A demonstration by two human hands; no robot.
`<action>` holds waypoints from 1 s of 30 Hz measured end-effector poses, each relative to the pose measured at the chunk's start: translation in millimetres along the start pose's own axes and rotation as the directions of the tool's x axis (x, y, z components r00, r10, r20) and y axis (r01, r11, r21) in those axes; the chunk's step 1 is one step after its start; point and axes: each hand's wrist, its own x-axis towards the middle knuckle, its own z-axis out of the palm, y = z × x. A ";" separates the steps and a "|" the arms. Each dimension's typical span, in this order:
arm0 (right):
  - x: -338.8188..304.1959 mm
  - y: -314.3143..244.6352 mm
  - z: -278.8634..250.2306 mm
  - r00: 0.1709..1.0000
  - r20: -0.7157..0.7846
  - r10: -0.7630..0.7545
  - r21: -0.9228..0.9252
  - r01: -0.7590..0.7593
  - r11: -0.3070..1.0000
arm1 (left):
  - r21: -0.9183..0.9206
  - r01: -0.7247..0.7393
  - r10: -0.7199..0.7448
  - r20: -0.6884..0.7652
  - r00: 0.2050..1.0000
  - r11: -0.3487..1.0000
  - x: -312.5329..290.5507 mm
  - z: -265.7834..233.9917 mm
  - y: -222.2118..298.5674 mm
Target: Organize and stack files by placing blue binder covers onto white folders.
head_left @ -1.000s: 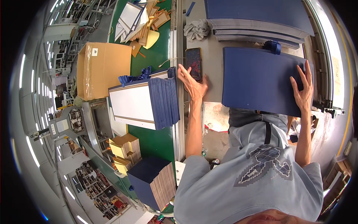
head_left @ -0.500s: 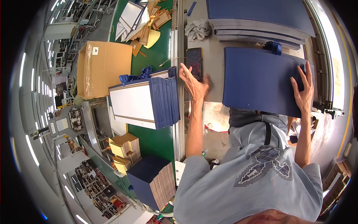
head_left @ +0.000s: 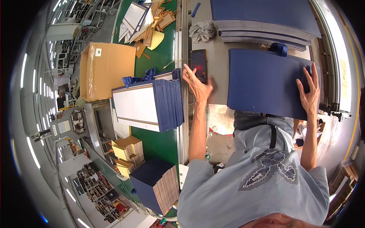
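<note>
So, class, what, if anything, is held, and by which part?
Nothing appears held: the right grip spreads over the right end of the blue board; the left grip sits open by the near end of the phone, contact unclear.

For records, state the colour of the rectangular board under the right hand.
Dark blue board, head view.

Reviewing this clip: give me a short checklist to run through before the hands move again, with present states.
1. Right hand at the near blue board: ok, fingers spread over its right part.
2. Left hand free of a load: ok, no grasped object visible.
3. Left hand off the phone: cannot tell, they overlap in view.
4. Blue ribbon bundle away from both hands: ok, at the board's far edge.
5. Board within the grey table: not ok, its near edge appears to overhang.
</note>
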 end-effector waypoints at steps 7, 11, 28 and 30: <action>-0.4 -0.7 0.1 1.000 0.010 0.027 0.006 -0.027 1.000 | 0.000 0.000 0.000 0.007 1.000 1.000 2.7 1.6 -0.6; -0.3 -1.2 -0.4 1.000 0.008 0.014 -0.006 -0.013 1.000 | 0.018 0.007 -0.007 0.001 1.000 1.000 1.6 1.6 1.4; -0.1 -1.4 -0.4 1.000 0.009 0.029 -0.002 -0.029 1.000 | 0.001 0.009 -0.009 -0.010 1.000 1.000 1.0 2.6 -1.1; -0.5 -1.7 -0.5 1.000 0.007 0.019 -0.002 -0.019 1.000 | -0.005 0.010 -0.010 -0.008 1.000 1.000 1.0 2.4 -0.9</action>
